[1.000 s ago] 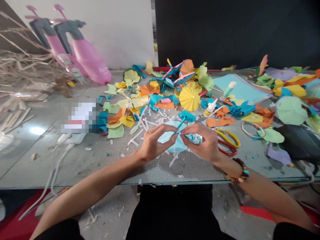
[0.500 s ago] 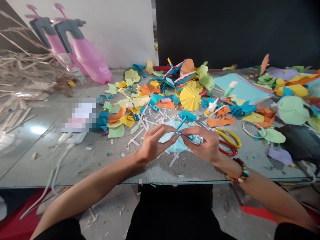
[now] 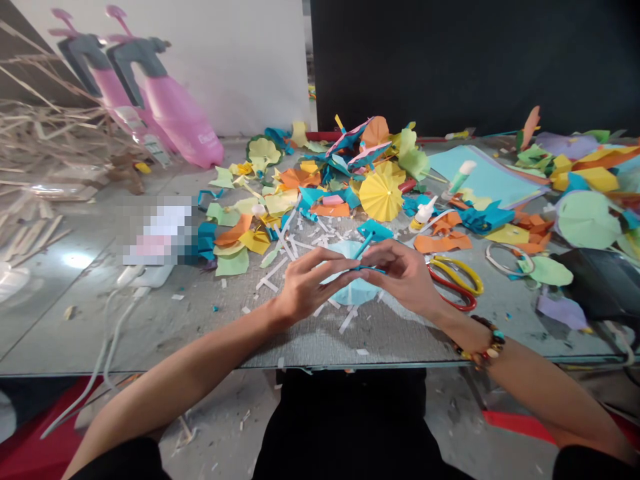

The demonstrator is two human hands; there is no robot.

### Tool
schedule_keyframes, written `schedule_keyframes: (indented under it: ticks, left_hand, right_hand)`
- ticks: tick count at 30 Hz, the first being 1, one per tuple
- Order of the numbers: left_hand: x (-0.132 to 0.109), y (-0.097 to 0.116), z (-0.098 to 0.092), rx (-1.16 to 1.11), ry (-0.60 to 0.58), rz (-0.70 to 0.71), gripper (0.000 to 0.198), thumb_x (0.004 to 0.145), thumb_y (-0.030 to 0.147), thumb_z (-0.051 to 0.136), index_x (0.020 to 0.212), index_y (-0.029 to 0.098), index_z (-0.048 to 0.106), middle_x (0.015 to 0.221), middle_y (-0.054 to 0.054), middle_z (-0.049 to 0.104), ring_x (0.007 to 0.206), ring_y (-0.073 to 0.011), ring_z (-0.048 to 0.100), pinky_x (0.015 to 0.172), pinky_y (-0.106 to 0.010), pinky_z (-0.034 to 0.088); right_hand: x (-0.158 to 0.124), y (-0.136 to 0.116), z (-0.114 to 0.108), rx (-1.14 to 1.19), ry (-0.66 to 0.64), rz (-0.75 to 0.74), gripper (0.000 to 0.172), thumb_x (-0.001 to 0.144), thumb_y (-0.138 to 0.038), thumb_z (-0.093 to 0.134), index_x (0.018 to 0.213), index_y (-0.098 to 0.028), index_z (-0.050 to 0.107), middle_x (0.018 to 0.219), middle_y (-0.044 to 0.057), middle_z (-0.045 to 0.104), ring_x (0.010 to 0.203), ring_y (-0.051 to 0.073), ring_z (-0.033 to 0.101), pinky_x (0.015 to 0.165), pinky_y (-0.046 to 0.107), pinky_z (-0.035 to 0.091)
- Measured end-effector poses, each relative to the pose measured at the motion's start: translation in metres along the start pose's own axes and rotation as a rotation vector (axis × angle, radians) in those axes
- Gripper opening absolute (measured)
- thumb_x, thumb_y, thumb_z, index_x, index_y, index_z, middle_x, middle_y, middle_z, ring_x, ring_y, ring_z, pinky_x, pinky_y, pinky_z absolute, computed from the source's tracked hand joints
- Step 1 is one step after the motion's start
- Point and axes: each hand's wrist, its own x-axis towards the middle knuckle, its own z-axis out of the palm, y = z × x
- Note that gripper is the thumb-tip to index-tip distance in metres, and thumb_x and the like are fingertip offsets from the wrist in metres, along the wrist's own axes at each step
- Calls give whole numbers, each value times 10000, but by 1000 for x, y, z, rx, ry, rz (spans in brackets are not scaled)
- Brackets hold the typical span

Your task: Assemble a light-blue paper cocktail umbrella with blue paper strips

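Observation:
Pinched between the fingertips of my left hand (image 3: 306,283) and my right hand (image 3: 403,270) is a blue paper piece (image 3: 376,231). A thin rolled stem (image 3: 364,245) slants up from the fingers toward its flat, wider end. A flat blue edge shows by the right thumb; most of the lower part is hidden by my fingers. Beneath my hands a pale blue paper circle (image 3: 353,292) lies on the table, with white paper strips (image 3: 273,280) scattered around it. Scissors (image 3: 457,277) with one yellow and one red handle rest just right of my right hand.
Coloured paper scraps and a yellow pleated paper disc (image 3: 383,193) crowd the table's back half. A small glue bottle (image 3: 424,213) and a glue stick (image 3: 461,177) stand there. Pink spray bottles (image 3: 183,120) are at back left, a phone (image 3: 157,230) with cables (image 3: 107,347) at left.
My right hand has shifted slightly, its fingers now curled nearer the stem. Shiny crinkled material seen beside the right fingers before no longer shows. My left hand has hardly moved.

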Motion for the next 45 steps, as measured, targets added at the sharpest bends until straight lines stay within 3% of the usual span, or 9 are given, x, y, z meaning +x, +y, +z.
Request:
schedule_keyframes:
  ticks: [8, 14, 28, 35, 40, 45]
  left_hand:
    - [0, -6, -3, 51, -99, 40, 301, 882, 273, 765, 1167, 231, 678, 1033, -38, 682, 876, -123, 710, 804, -262, 625]
    - [0, -8, -5, 85, -108, 100, 299, 870, 227, 769, 1153, 219, 672, 1065, -41, 653, 886, -123, 699, 812, -263, 627]
    - [3, -12, -7, 155, -206, 83, 272, 905, 231, 728, 1172, 227, 676, 1092, -48, 673, 900, -138, 704, 833, -307, 634]
    - [4, -7, -5, 161, -213, 67, 211, 911, 215, 710, 1120, 188, 686, 1068, -64, 682, 932, -163, 701, 823, -322, 626]
    - [4, -5, -4, 139, -207, 45, 186, 914, 224, 704, 1097, 199, 685, 1054, -60, 687, 934, -163, 695, 816, -316, 617]
    - [3, -6, -4, 190, -220, 113, 192, 931, 221, 683, 1122, 207, 658, 1025, -50, 686, 892, -157, 687, 778, -320, 599]
  right_hand:
    - [4, -1, -3, 162, -12, 206, 391, 725, -362, 889, 974, -236, 616, 846, -4, 760, 778, 158, 732, 656, 252, 596]
    - [4, -3, -5, 157, -32, 245, 391, 738, -353, 880, 993, -223, 615, 831, -2, 759, 717, 137, 716, 617, 232, 568]
    - [3, -5, -6, -31, 79, 57, 306, 781, -332, 844, 979, -221, 639, 834, 4, 705, 742, 134, 682, 673, 261, 591]
    - [-4, -4, -2, -131, 56, -62, 291, 812, -245, 814, 1035, -226, 628, 924, 24, 720, 832, 156, 707, 772, 295, 607]
    - [-7, -3, 1, -239, 70, -145, 266, 841, -230, 772, 1066, -232, 629, 931, 28, 725, 840, 166, 716, 780, 315, 625]
    - [-10, -6, 1, -373, 23, -273, 318, 816, -228, 793, 1092, -242, 636, 938, 32, 720, 814, 171, 700, 745, 332, 629]
